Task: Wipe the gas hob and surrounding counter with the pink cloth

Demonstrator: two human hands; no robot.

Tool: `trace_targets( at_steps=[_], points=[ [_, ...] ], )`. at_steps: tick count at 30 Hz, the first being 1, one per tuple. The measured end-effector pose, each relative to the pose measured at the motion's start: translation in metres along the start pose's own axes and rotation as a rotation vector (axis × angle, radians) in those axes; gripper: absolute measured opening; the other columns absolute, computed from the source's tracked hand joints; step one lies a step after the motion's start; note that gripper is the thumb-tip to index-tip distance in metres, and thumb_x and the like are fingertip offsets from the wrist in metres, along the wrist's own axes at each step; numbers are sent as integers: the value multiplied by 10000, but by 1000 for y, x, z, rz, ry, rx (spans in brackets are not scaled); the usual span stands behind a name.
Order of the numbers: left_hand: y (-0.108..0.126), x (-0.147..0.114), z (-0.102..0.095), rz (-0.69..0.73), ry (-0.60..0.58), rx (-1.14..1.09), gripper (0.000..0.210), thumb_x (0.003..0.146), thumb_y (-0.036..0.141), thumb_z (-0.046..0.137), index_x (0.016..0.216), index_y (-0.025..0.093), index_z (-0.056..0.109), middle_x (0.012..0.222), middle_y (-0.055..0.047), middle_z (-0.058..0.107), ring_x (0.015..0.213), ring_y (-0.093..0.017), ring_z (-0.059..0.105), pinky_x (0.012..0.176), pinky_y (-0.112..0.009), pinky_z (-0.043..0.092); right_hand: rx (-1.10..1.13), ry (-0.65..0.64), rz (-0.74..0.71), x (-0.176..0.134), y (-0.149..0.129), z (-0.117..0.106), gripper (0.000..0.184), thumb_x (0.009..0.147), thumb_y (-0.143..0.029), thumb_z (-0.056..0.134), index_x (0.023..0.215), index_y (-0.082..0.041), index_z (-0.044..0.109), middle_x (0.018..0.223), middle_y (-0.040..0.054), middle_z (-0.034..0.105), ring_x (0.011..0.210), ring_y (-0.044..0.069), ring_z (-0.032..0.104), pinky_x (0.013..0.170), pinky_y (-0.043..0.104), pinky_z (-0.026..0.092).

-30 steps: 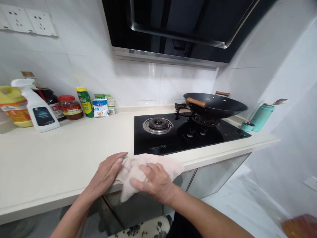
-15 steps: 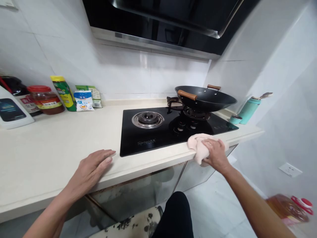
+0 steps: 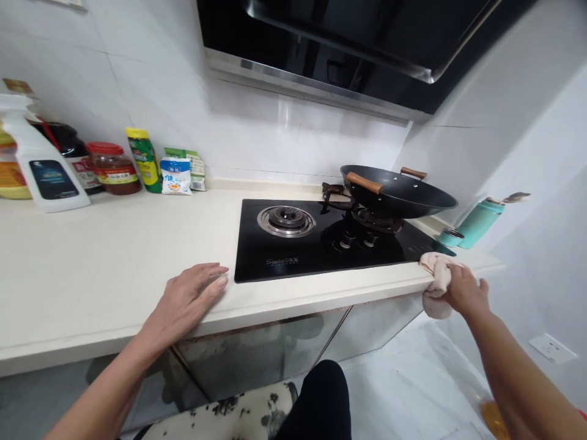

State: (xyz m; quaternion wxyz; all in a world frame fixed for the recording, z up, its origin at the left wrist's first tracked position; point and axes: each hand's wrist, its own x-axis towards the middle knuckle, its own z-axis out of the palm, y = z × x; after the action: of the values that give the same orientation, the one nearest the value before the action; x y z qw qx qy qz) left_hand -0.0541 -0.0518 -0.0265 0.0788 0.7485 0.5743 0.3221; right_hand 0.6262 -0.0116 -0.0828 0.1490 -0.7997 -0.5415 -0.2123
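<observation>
A pink cloth (image 3: 436,276) was clasped by the bent fingers of the right hand (image 3: 466,291) over the countertop (image 3: 114,256) edge near the gas hob (image 3: 316,249), while the left hand (image 3: 187,300) was rested empty, fingers loosely extended.

- Left hand (image 3: 186,299), toward eight o'clock: bare, with slender fingers; the left forearm (image 3: 107,388) is uncovered as well.
- Right hand (image 3: 465,290), between three and four o'clock: bare, the right forearm (image 3: 518,379) likewise.
- Red patch (image 3: 583,415), four o'clock at the edge of view: perhaps a sleeve, too little shows to tell.
- Leg (image 3: 318,397), six o'clock: plain black cloth, smooth over a rounded knee.
</observation>
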Motion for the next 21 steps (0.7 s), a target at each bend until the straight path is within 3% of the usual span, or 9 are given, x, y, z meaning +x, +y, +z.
trace_targets(
  at_steps=[3, 7, 11, 16, 21],
  points=[
    [6, -2, 0, -2, 0, -46, 530, 967, 662, 402, 1193, 282, 694, 1357, -46, 636, 1301, -301, 535, 1130, -521, 378, -72, -112, -191, -7, -15, -4, 645, 743, -448, 728, 1282, -150, 536, 1307, 258, 569, 1237, 389, 514, 1008, 503, 355],
    [14, -7, -1, -20, 29, -80, 526, 980, 646, 385, 1213, 274, 674, 1383, -56, 605, 1316, -290, 510, 1134, -519, 361, -48, -81, -404, -26, -61, -10, 752, 661, -443, 752, 1290, -133, 480, 1310, 234, 571, 1172, 399, 539, 973, 486, 423],
    [19, -10, -2, -48, 37, -107, 513, 985, 636, 394, 1229, 273, 661, 1408, -64, 581, 1344, -293, 476, 1139, -534, 338, 75, -37, -588, -68, -147, -28, 774, 632, -425, 726, 1300, -131, 469, 1318, 224, 553, 1181, 387, 529, 996, 498, 428],
    [22, -13, -4, -25, 48, -130, 508, 992, 621, 397, 1212, 253, 670, 1390, -75, 596, 1330, -295, 490, 1129, -536, 347, 208, 134, -780, -126, -262, -64, 725, 625, -246, 701, 1297, -93, 472, 1280, 255, 545, 1184, 398, 501, 965, 525, 445],
    [21, -16, -3, 3, 64, -113, 481, 998, 587, 414, 1241, 251, 658, 1390, -67, 600, 1326, -280, 498, 1136, -510, 356, 318, 233, -838, -173, -361, -93, 573, 714, -76, 608, 1278, -69, 506, 1244, 283, 569, 1147, 403, 519, 908, 556, 468]
  ],
)
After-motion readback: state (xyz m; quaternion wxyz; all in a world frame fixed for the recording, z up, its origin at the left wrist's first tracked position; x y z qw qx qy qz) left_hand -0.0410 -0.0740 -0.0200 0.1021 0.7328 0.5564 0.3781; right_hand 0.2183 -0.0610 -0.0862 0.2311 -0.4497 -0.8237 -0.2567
